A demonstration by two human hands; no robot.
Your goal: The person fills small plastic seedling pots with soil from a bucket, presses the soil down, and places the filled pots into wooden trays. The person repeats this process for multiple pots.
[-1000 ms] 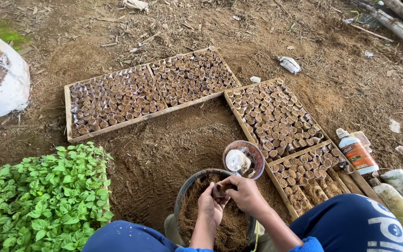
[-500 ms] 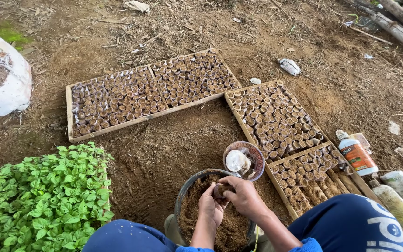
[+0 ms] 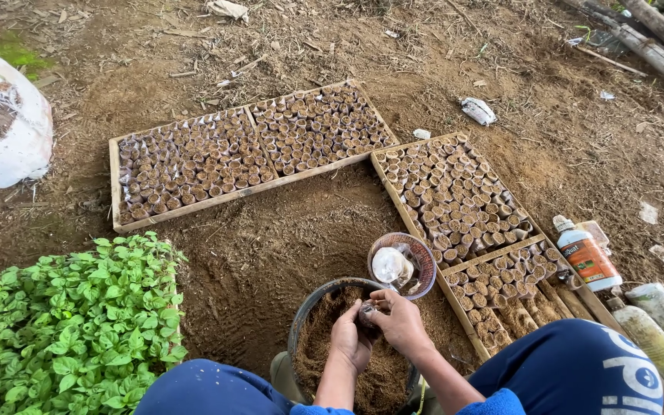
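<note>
We note left hand [image 3: 350,336] and right hand [image 3: 400,321] closed together on a small soil pot [image 3: 366,313] over the soil basin [image 3: 307,311]; clear bowl [image 3: 401,264] just beyond, seedling bed [image 3: 71,315] left, filled wooden trays [image 3: 455,192] ahead

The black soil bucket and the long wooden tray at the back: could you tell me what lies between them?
In the head view, only bare, loose brown earth lies between the black bucket and the long wooden tray.
</note>
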